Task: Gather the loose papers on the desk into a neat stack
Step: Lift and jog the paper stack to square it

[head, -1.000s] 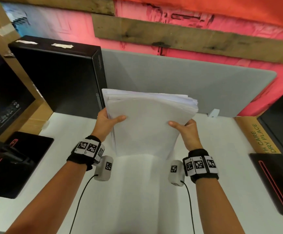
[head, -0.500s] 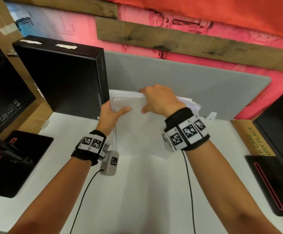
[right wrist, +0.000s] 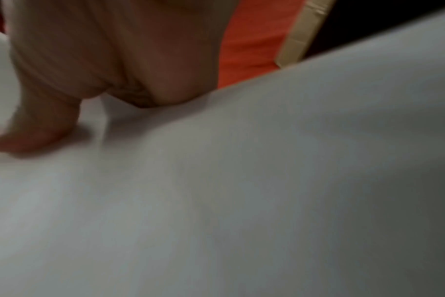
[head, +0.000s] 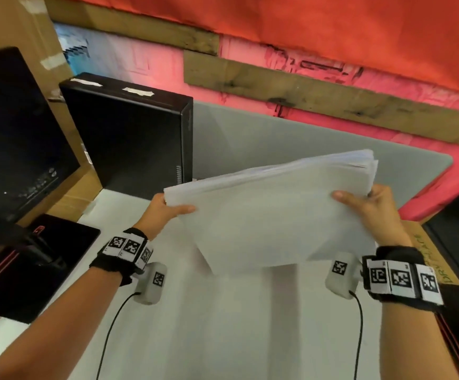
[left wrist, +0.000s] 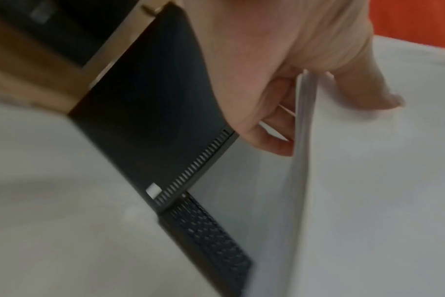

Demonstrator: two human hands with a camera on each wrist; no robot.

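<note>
Held above the white desk point(head: 222, 338): a stack of papers point(head: 277, 215), tilted, pinched at one end by the left hand point(head: 162, 209) and at the other by the right hand point(head: 370, 212), thumbs on the near face, fingers behind. Just beyond the left grip, a black computer case point(head: 129, 144); behind the sheets, a grey partition point(head: 277, 138).

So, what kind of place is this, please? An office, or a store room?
Probably an office desk in a makeshift or storage-like room. A black desktop computer case stands on the white desk before a grey divider panel, and a cardboard box sits at the right under rough wooden planks.
</note>
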